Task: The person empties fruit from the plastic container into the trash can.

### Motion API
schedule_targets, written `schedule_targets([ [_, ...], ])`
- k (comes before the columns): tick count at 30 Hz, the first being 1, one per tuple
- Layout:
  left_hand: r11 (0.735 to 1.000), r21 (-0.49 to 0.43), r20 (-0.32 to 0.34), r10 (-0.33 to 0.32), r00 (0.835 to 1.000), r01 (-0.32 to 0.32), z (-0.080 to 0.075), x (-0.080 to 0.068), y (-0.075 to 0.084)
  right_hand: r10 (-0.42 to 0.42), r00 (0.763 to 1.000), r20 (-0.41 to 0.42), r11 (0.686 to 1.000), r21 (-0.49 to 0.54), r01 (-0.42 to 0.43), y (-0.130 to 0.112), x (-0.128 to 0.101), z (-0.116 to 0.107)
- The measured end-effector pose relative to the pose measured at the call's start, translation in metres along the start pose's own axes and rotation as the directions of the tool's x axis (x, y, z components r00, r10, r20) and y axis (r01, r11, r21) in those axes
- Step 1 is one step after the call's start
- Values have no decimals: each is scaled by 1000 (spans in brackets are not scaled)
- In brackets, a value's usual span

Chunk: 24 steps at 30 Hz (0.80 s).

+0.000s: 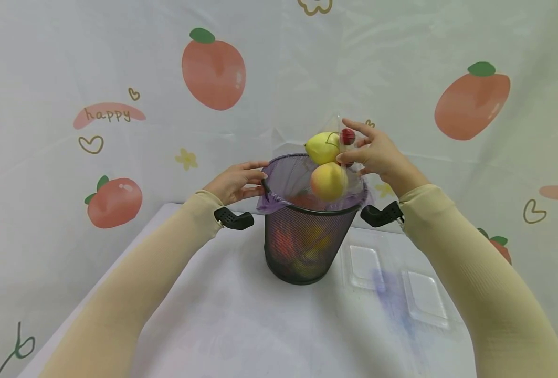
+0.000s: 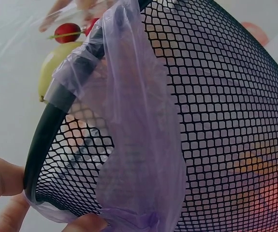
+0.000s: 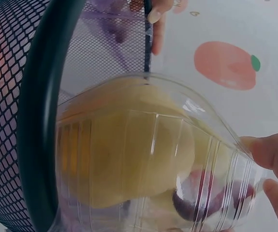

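I see my right hand (image 1: 373, 152), right of centre in the head view, pinching a clear ribbed plastic clamshell container (image 3: 177, 159) tipped over the mouth of the black wire-mesh waste bin (image 1: 302, 247). The container sits just above and slightly right of the rim, mouth toward the bin — so the fruit lies bin-side of my fingers. A yellow-green pear-shaped fruit (image 1: 323, 147), a round yellow-pink peach-like fruit (image 1: 328, 181) and a small glossy red cherry (image 1: 348, 136) sit at the container's mouth, the peach lowest, level with the rim.

My left hand (image 1: 236, 181) grips the rim on the frame's left, fingers curled over the thin purple plastic liner (image 2: 139, 159) — filmy, wrinkled, draped over the mesh. Coloured fruit shapes show through the mesh lower down. On the smooth white table (image 1: 212, 315), a flat clear plastic tray (image 1: 392, 286) lies lower right.
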<state>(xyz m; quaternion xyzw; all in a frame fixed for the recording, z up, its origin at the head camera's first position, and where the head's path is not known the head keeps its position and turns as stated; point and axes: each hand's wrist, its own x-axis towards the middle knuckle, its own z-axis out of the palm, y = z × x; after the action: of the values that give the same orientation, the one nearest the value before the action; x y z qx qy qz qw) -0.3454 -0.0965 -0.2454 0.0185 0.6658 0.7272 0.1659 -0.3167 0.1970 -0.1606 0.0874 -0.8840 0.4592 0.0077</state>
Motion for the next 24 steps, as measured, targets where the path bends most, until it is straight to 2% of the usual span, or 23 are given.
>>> schedule_targets([
  [8, 1000, -5, -8, -5, 1000, 5, 1, -1, 1, -5, 1000, -15, 1000, -22, 5, -1, 1, -1],
  [15, 1000, -4, 7, 12, 1000, -12, 0, 0, 0, -18, 997, -72, 998, 64, 23, -7, -3, -14],
  [24, 1000, 5, 13, 13, 1000, -13, 0, 0, 0, -11, 997, -73, 997, 77, 17, -6, -6, -17],
])
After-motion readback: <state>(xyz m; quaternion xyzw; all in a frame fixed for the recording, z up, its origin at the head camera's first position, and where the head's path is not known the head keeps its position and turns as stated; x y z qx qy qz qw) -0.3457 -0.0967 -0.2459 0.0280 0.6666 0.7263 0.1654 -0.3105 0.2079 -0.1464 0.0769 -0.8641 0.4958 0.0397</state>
